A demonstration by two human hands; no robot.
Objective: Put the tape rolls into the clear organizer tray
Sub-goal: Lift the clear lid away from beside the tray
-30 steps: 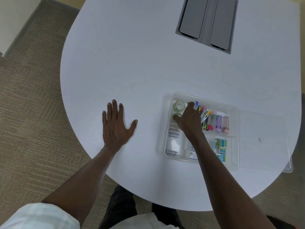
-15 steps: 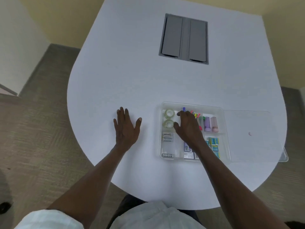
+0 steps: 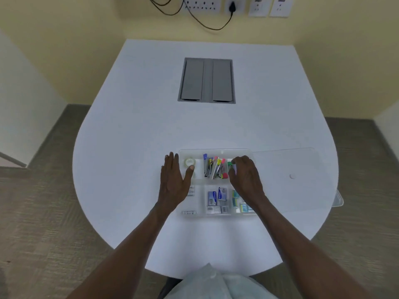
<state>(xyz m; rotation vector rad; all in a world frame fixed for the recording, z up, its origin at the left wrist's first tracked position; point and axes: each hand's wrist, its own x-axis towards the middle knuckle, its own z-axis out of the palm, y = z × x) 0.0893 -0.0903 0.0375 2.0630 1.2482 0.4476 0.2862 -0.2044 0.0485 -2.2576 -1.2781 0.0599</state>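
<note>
Presently both hands, left hand (image 3: 174,180) and right hand (image 3: 245,176), lie open over the tray (image 3: 216,151), grasping nothing; a careless nudge could dislodge the seated tape roll (image 3: 189,162) (second roll hidden).

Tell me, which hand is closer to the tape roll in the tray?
Left. The left hand lies by the organizer tray's left edge, thumb beside the tape roll. The right hand covers the tray's right side.

Right hand (image 3: 246,178) hides the tray's (image 3: 216,150) right compartments.
</note>
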